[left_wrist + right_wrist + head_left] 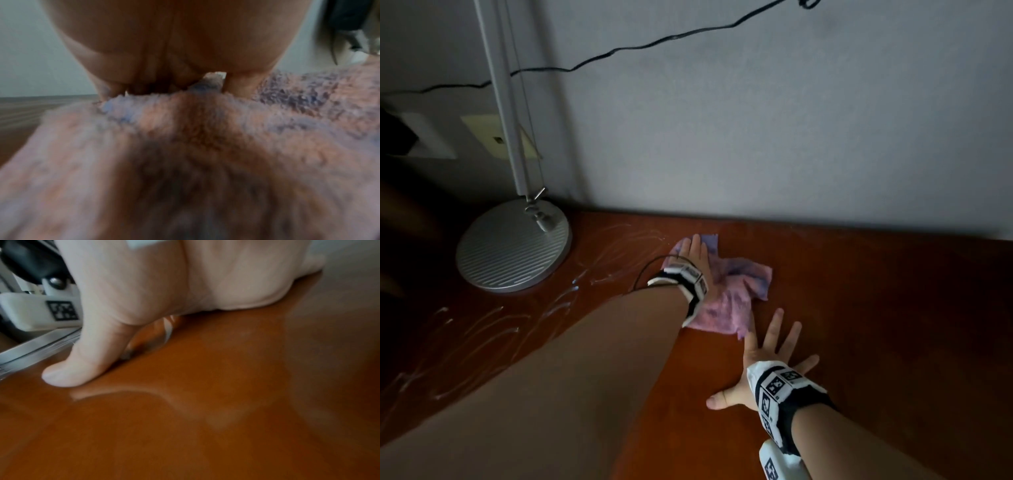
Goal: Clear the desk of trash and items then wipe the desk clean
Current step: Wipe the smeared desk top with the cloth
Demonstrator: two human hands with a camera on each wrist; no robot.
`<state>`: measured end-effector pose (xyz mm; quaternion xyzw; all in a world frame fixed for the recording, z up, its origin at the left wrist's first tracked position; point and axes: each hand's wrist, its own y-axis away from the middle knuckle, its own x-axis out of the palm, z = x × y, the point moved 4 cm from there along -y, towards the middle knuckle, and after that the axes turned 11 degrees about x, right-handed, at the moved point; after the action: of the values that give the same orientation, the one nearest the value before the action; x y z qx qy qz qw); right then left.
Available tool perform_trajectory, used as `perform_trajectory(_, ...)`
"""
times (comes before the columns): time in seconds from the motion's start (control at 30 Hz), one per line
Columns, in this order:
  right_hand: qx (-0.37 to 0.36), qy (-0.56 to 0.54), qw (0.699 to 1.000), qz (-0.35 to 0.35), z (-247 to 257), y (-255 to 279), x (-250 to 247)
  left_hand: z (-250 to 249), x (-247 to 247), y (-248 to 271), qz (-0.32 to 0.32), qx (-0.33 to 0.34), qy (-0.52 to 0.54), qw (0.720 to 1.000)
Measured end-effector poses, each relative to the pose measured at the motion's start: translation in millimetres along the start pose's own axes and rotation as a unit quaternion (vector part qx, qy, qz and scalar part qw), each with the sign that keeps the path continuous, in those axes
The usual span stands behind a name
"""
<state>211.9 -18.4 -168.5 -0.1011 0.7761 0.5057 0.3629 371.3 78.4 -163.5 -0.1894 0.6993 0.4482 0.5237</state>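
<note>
My left hand (697, 251) has its fingers laid flat and together on the pink-purple cloth (726, 294), pressing it to the brown desk (876, 308) near the back wall. My right hand (767, 363) rests palm-down with fingers splayed apart, just beside the cloth's near edge. Wet streaks (482, 329) mark the desk by the lamp base (512, 245).

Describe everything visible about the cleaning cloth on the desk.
The cleaning cloth is a fuzzy, fleecy rag, mottled pink, lilac and blue. It lies crumpled and partly folded, flat on the reddish-brown wooden desk near the wall, right of the lamp base. The left hand presses on it, palm down. The right hand rests spread beside its near edge.
</note>
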Motion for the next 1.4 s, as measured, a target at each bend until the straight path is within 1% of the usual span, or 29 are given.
perform_trajectory(0.07, 0.003, 0.004, 1.000, 0.012, -2, 2, -1, 4, -3, -10, -0.012, -0.031, 0.053, 0.998)
perform_trajectory(0.1, 0.001, 0.006, 1.000, 0.012, -2, 3, -2, 4, -3, -7, -0.007, -0.043, 0.066, 0.997)
perform_trajectory(0.2, -0.003, 0.001, 1.000, 0.004, -1, 5, -3, 8, 8, 17, 0.024, -0.053, 0.054, 0.997)
perform_trajectory(0.3, -0.003, 0.006, 1.000, 0.010, -2, 7, -4, 24, 15, 30, 0.020, -0.082, 0.052, 0.995)
perform_trajectory(0.5, 0.011, -0.004, 1.000, 0.015, -1, 1, -2, 62, -1, -7, -0.020, -0.138, 0.076, 0.987)
perform_trajectory(0.6, 0.011, -0.009, 1.000, 0.012, -2, 5, -3, 60, 3, -1, -0.014, -0.141, 0.076, 0.987)
perform_trajectory(0.77, 0.004, -0.017, 1.000, 0.007, -3, 9, -5, 47, 22, 48, 0.011, -0.149, 0.060, 0.987)
perform_trajectory(0.87, 0.012, -0.012, 1.000, 0.013, -2, 6, -5, 53, 18, 44, 0.027, -0.157, 0.084, 0.984)
perform_trajectory(0.9, 0.015, -0.011, 1.000, 0.015, -1, 4, -4, 58, 14, 36, 0.025, -0.162, 0.099, 0.982)
perform_trajectory(0.97, 0.019, -0.007, 1.000, 0.018, -1, 2, -3, 71, 9, 18, 0.000, -0.174, 0.109, 0.979)
perform_trajectory(1.07, 0.026, 0.000, 0.999, 0.019, -1, 4, -1, 79, 6, 10, -0.032, -0.198, 0.127, 0.971)
perform_trajectory(1.17, 0.022, -0.003, 1.000, 0.016, -1, 8, -3, 69, 18, 28, -0.032, -0.204, 0.146, 0.968)
perform_trajectory(1.3, 0.018, -0.007, 1.000, 0.001, -1, 12, -5, 55, 32, 53, -0.030, -0.197, 0.123, 0.972)
perform_trajectory(1.4, 0.019, -0.006, 1.000, 0.009, -1, 11, -6, 62, 24, 49, -0.027, -0.206, 0.123, 0.970)
